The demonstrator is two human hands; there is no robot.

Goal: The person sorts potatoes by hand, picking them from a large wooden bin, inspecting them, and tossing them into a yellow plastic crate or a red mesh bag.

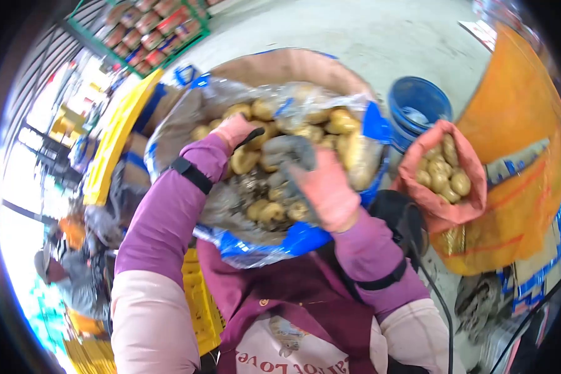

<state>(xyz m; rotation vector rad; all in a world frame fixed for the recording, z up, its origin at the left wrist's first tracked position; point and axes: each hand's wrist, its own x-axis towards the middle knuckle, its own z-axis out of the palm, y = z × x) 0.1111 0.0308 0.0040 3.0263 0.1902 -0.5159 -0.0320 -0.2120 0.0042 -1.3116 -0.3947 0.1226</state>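
Gloved hands are digging in a sack (187, 118) of potatoes (330, 121).
The left hand (240, 132) and right hand (311, 177) are seemingly lying open among them, grasping nothing.

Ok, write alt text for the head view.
Two gloved hands, left and right, reach into a large plastic-lined sack full of potatoes. To the right stand a smaller red bag of potatoes and a blue bucket.

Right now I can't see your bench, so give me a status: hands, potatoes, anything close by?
Left hand and right hand, both gloved, in the potatoes. Plastic-lined sack open. Red mesh bag of potatoes alongside, blue bucket behind.
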